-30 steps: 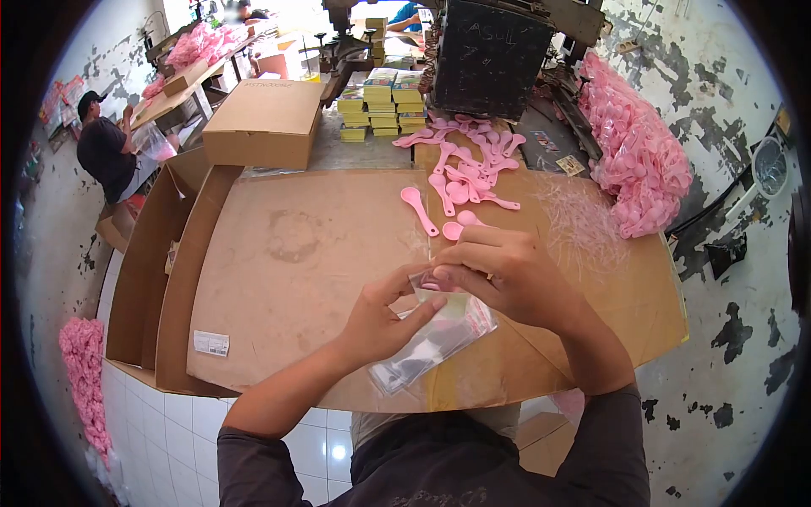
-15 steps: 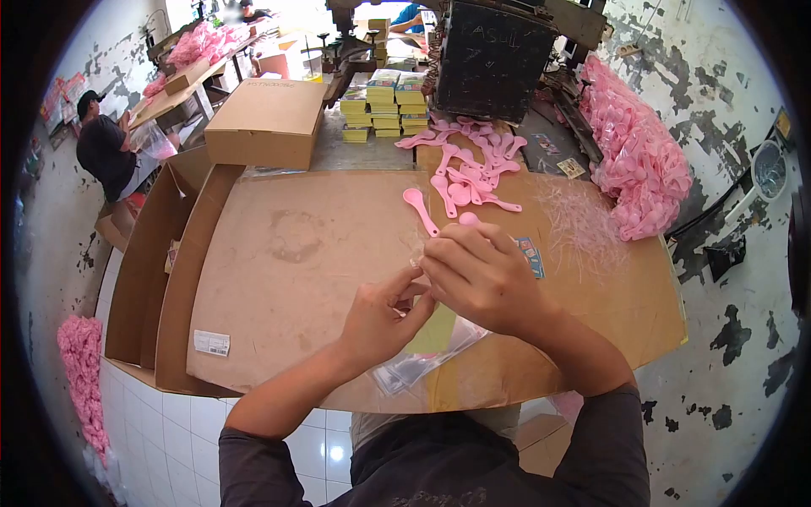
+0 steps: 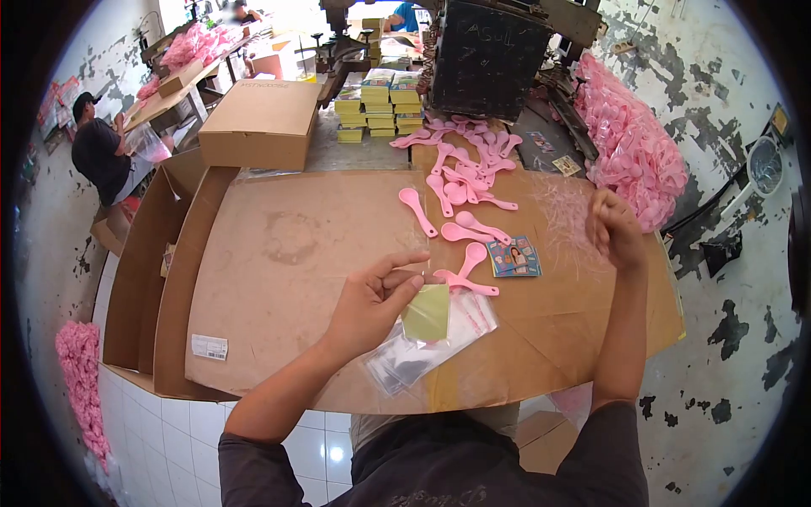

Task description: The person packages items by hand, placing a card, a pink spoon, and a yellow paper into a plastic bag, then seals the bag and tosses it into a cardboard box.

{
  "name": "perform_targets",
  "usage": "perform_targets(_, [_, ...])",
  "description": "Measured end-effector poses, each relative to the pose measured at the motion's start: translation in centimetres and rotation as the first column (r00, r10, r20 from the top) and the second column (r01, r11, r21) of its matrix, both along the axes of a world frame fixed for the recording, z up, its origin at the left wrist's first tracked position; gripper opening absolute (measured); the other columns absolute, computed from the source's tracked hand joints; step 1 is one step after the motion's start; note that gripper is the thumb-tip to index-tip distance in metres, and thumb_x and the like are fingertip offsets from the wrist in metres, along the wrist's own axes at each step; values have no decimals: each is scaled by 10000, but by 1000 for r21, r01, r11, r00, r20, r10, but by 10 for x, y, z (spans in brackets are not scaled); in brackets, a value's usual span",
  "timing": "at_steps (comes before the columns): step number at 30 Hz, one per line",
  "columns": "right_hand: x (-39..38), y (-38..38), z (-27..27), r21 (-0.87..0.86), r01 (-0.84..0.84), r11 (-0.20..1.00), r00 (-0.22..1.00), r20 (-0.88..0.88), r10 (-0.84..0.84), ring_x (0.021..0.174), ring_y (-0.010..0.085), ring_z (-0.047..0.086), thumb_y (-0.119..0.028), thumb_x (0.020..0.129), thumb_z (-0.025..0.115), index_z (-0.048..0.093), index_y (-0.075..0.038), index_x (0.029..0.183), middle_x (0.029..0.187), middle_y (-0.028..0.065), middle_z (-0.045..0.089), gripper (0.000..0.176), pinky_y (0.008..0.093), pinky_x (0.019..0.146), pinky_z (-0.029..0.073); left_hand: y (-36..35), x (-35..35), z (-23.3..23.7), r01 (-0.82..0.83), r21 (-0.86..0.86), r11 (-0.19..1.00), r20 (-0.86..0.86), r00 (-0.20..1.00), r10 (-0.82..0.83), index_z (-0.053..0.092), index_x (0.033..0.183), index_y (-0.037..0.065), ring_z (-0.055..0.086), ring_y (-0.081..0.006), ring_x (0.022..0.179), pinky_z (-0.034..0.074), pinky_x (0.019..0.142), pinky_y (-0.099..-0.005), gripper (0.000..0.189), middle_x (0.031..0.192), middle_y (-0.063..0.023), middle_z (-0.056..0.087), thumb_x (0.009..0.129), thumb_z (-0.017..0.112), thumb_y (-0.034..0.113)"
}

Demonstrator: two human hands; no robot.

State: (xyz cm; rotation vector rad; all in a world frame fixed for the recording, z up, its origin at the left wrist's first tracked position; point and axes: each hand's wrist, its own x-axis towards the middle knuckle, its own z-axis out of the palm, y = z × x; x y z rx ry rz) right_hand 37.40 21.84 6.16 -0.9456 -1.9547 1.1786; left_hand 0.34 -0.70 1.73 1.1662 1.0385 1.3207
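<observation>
One plain, squarish yellow-green card (image 3: 427, 314)

At right, a white plaster wall (image 3: 710, 287) blotched with grey patches, a round-headed white fan (image 3: 764, 167) close by; at left, a flaking whitish wall (image 3: 106, 63); below, glossy white square floor tiles (image 3: 173, 431), bright reflected light (image 3: 336, 452) near; centrally, a broad cardboard-covered brown worktable (image 3: 279, 304); far left, a long brown-topped bench (image 3: 156, 110); farthest, white glare (image 3: 287, 15).

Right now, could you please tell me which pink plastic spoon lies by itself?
The pink plastic spoon at the near left of the loose spoon pile, bowl away from you. Bare brown cardboard surrounds it; other spoons lie grouped.
</observation>
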Motion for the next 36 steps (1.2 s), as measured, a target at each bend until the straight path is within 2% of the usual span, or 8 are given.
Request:
perform_targets(4, [34,18,-19,456,251,854,907,197,-372,816,228,661,-50,962,599,622,-4,1179,891,80,675,223,359,782,530,2,3,-1,-3,50,999,33,999,1,489,1424,-48,703,-163,1077,549,958,-291,399,1151,-180,748,1052,574,72])
perform_targets(8, [48,1,-33,916,-3,401,573,331,-750,905,294,683,-45,902,656,634,-3,1235,999,134,710,336,369,825,529,6,1,-2,-26,41,999,58,998,24,477,1422,-49,712,-173,1069,554,955,-293,421,1149,-194,748,1041,605,74])
perform_targets(11, [-12,-31,-11,637,223,738,820,287,-495,950,244,677,-92,923,681,673,-34,1207,1030,121,710,289,356,832,519,7,5,-6,-77,50,996,28,997,76,479,1416,-50,720,-177,1047,561,945,-297,417,1133,-200,752,1043,609,83])
perform_targets(13, [-62,-70,0,338,131,932,935,269,-230,944,193,666,-132,947,686,700,-49,1175,1013,87,706,243,359,811,521,8,7,-10,-110,80,991,2,994,110,483,1412,-50,724,-181,1037,566,938,-301,411,1116,-201,755,1047,606,92])
perform_targets(15, [-100,-96,-6,277,-209,938,970,178,164,912,172,667,-161,953,705,685,-42,1195,993,54,703,270,343,777,525,9,9,-15,-131,110,985,-5,991,132,488,1406,-52,726,-186,1034,571,933,-307,403,1096,-199,759,1051,602,101])
perform_targets(17, [-135,-119,-12,224,-322,920,946,41,321,885,162,662,-133,934,727,669,-28,1219,971,54,694,310,309,761,523,8,8,-13,-114,89,990,10,994,113,496,1395,-59,726,-199,1037,576,935,-318,399,1093,-200,757,1049,608,106])
perform_targets(24, [-157,-102,-36,-161,-467,869,881,-172,441,953,80,626,-50,967,701,626,21,1249,1065,23,649,300,256,855,522,9,0,-10,-78,154,985,25,997,75,518,1399,-57,703,-214,1103,591,937,-342,405,1156,-206,731,1038,623,95])
perform_targets(36, [-149,-96,-43,-321,-360,876,919,-282,274,954,109,668,-23,972,683,715,23,1081,1035,38,696,123,270,841,550,11,1,-21,-96,50,994,-68,993,99,694,1212,-59,701,-163,1041,584,928,-307,225,1135,-140,744,1013,643,34])
